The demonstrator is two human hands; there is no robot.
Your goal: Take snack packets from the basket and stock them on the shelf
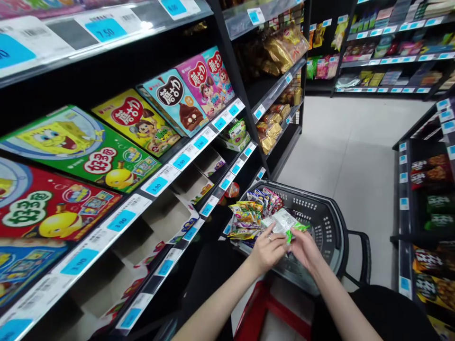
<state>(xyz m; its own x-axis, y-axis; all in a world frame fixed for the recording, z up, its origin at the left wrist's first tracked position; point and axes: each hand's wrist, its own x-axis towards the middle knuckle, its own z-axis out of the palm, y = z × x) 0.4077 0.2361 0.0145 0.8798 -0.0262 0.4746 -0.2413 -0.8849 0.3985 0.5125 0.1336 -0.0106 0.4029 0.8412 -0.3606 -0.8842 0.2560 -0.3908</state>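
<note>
Between my two hands is a green and white snack packet [284, 223], its pale printed side facing up. My left hand [269, 249] closes on the packet's near left edge, with a ring on one finger. At the packet's right end, my right hand [304, 248] pinches the bright green edge. Both hands are over a dark plastic shopping basket [330, 213]. Several colourful snack packets [247, 213], yellow, blue and pink, are bunched at the basket's left side, partly hidden behind the held packet.
Left of me, a shelf carries boxed snacks [121, 147] above cardboard display trays [149, 237]. A green packet [237, 132] stands in a lower tray. Below the basket is a red stool-like frame [270, 308]. Another shelf with bagged snacks [432, 203] stands right, beyond the aisle floor [341, 142].
</note>
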